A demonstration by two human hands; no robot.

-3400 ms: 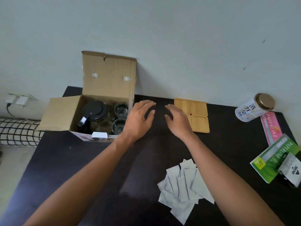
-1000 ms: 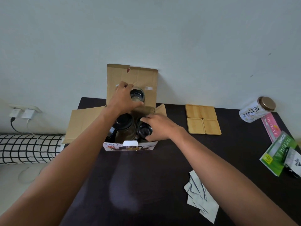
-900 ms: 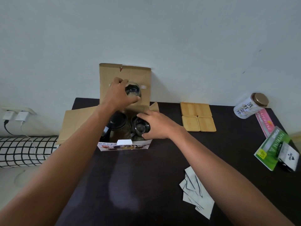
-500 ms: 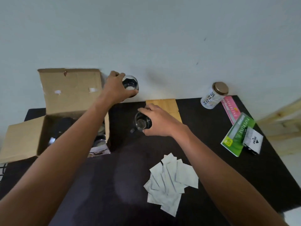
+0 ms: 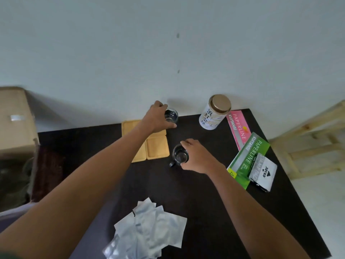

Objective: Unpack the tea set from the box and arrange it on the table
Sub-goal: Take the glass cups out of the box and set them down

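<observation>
My left hand (image 5: 157,117) grips a small glass cup (image 5: 171,115) near the back edge of the black table (image 5: 196,193), right of the wooden coasters (image 5: 155,149). My right hand (image 5: 197,156) grips a second glass cup (image 5: 179,155) with a dark handle, low over the table just right of the coasters. The open cardboard box (image 5: 15,124) stands at the far left; its inside is dark and blurred.
A white tin with a gold lid (image 5: 214,113) stands at the back right. Pink (image 5: 238,128) and green (image 5: 247,157) Paperline boxes and a black-and-white packet (image 5: 263,171) lie at the right edge. Several silver sachets (image 5: 149,227) lie at the front. A wooden frame (image 5: 313,139) stands right of the table.
Both hands lifted a glass cup each out of the box and carried them to the right, past the coasters. The view swung right, so the box now sits at the left edge.
</observation>
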